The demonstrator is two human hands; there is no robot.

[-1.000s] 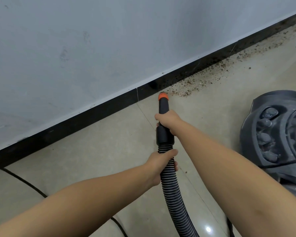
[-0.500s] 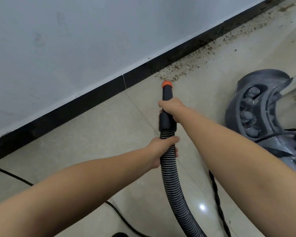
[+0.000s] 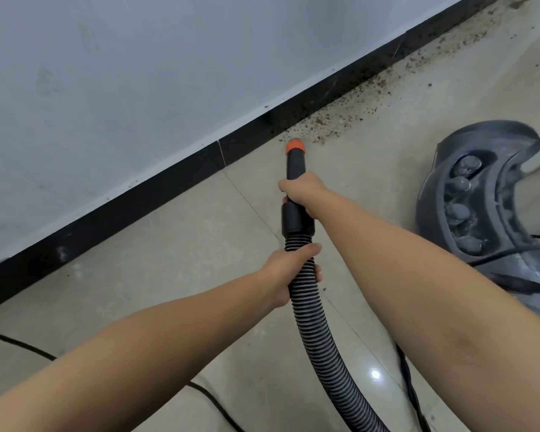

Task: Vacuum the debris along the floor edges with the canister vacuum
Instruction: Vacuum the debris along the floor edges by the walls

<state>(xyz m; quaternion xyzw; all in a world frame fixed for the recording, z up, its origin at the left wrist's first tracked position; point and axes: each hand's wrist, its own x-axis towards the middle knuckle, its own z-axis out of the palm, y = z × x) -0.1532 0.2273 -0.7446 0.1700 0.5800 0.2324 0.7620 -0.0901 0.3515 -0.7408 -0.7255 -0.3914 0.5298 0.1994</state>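
Head view: right hand (image 3: 303, 191) round nozzle (image 3: 295, 160), left hand (image 3: 286, 271) round hose (image 3: 312, 319) behind, debris (image 3: 340, 126) just ahead.

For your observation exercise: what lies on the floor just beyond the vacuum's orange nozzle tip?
Brown debris is scattered along the black skirting board beyond the orange nozzle tip. The nozzle mouth faces away, so nothing inside it can be seen.

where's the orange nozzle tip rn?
Head view, upper centre: orange nozzle tip sits just short of the black baseboard, at the near end of the debris.
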